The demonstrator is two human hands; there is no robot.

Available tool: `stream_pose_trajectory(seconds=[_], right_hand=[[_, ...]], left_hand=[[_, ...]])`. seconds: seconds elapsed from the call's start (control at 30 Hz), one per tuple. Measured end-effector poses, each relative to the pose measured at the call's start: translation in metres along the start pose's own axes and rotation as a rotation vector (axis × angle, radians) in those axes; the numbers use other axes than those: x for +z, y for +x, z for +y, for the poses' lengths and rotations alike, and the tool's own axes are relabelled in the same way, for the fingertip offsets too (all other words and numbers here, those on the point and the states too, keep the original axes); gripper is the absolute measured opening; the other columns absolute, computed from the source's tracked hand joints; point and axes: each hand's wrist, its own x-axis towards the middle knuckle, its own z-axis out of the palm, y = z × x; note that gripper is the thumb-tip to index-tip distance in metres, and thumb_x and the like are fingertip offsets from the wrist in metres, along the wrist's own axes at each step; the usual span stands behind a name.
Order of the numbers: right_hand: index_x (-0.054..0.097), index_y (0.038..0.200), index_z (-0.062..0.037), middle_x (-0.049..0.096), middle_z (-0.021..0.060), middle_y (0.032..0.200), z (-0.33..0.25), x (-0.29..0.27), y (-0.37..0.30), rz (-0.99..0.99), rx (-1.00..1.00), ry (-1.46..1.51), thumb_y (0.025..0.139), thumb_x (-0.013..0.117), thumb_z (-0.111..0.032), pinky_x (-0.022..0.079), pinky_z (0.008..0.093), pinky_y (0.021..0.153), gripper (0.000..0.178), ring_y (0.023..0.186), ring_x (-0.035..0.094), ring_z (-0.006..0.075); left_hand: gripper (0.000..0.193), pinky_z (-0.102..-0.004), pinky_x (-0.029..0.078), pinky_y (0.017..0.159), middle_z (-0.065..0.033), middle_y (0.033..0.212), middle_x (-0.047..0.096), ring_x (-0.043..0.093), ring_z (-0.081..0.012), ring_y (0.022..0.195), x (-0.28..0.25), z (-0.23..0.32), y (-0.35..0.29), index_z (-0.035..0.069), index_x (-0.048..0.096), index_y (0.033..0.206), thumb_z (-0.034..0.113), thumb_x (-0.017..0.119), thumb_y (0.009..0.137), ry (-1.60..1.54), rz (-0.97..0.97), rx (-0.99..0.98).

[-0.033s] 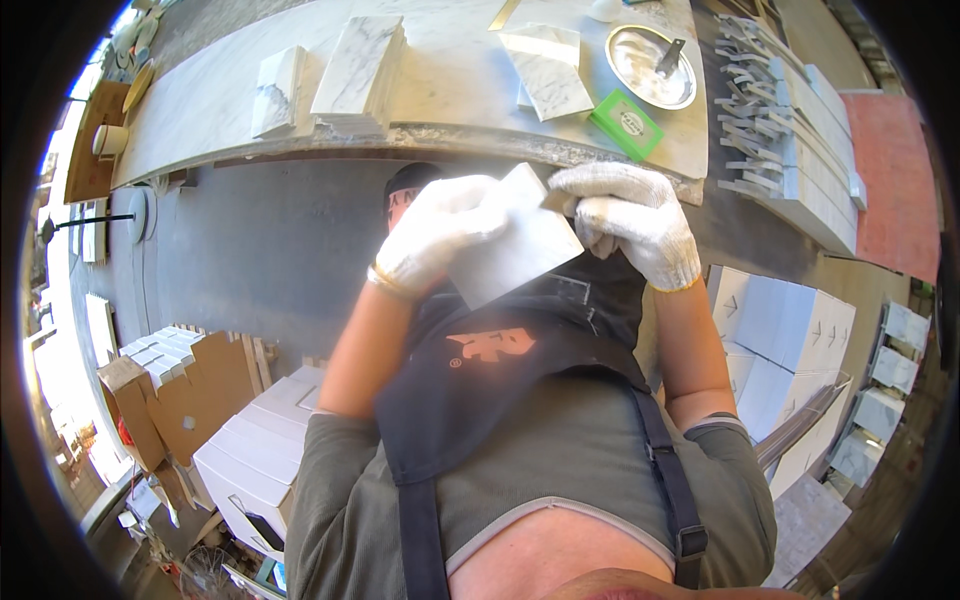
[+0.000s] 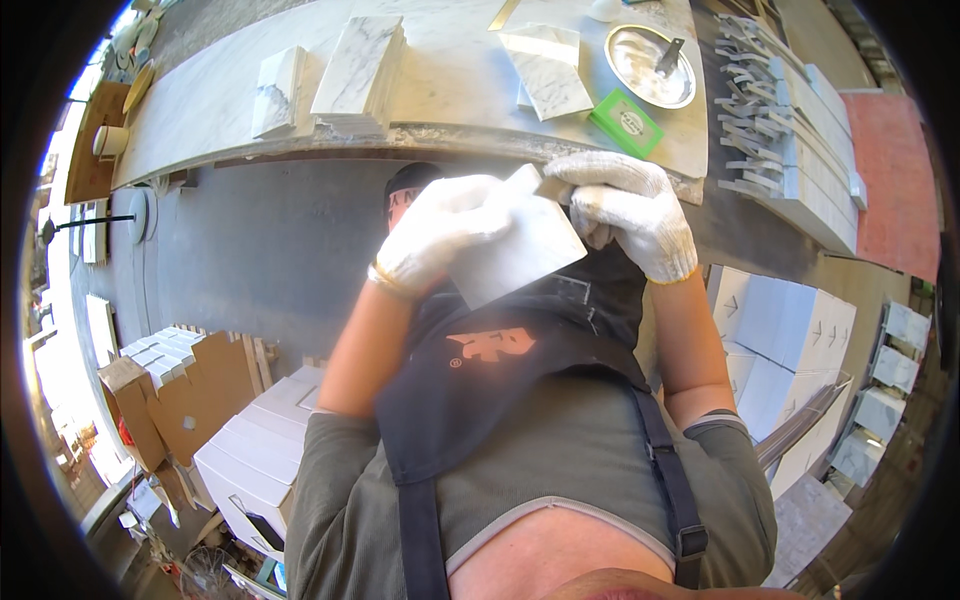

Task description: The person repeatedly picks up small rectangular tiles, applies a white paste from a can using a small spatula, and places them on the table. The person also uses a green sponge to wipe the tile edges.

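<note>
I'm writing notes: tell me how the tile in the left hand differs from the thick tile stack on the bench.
The tile is one piece; the tile stack has several layers. The tile is held up in the left hand; the stack lies on the bench. The tile's face looks plainer; the stack's top shows grey veining. Both are whitish.

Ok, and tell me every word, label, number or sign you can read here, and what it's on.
I won't copy wording, but markings show:
Black fabric apron: orange logo, small round symbol.
Green rectangular object: small blurred lettering in pale oval.
White cardboard boxes, right: dark marks too small to read.
Black item, orange patch: lettering partly hidden by white-gloved left hand.
Flat white tile: none seen.
</note>
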Motion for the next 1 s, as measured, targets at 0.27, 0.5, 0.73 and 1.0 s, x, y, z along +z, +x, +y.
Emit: stream_pose_trajectory(seconds=[0.27, 0.5, 0.73, 1.0], right_hand=[[0.073, 0.12, 0.0107, 0.07, 0.0133, 0.085, 0.019, -0.01, -0.006, -0.083, 0.082, 0.122, 0.089, 0.068, -0.006, 0.045, 0.024, 0.049, 0.036, 0.06, 0.061, 0.0151], [0.062, 0.134, 0.0082, 0.072, 0.0188, 0.092, 0.044, -0.047, -0.007, 0.08, -0.042, 0.358, 0.093, 0.066, -0.006, 0.046, 0.025, 0.049, 0.043, 0.063, 0.061, 0.0157], [0.061, 0.139, 0.0039, 0.075, 0.016, 0.094, 0.029, -0.063, -0.005, 0.236, -0.067, 0.01, 0.098, 0.063, -0.008, 0.048, 0.0268, 0.061, 0.043, 0.069, 0.066, 0.0183], [0.072, 0.121, -0.0029, 0.074, 0.0048, 0.108, 0.029, -0.101, 0.02, 0.493, -0.15, -0.473, 0.096, 0.073, -0.005, 0.054, 0.0263, 0.079, 0.024, 0.087, 0.067, 0.0101]], left_hand=[[0.027, -0.0269, 0.049, 0.089, 0.0011, 0.1, 0.071, 0.06, -0.0088, 0.091, -0.007, 0.007, -0.002, 0.0, 0.074, 0.115, 0.015, 0.076, 0.092, 0.039, 0.108, 0.03], [0.025, -0.0261, 0.048, 0.09, 0.002, 0.1, 0.07, 0.059, -0.0076, 0.094, -0.01, 0.018, 0.001, 0.0, 0.073, 0.113, 0.018, 0.076, 0.095, 0.198, 0.171, 0.026], [0.024, -0.026, 0.051, 0.086, 0.0002, 0.101, 0.072, 0.062, -0.0081, 0.093, -0.003, 0.017, -0.005, 0.001, 0.074, 0.112, 0.02, 0.075, 0.097, 0.083, 0.194, -0.006], [0.024, -0.0269, 0.051, 0.091, -0.0005, 0.104, 0.074, 0.065, -0.0098, 0.096, -0.014, 0.011, -0.008, 0.002, 0.074, 0.114, 0.02, 0.075, 0.098, -0.022, 0.267, 0.019]])
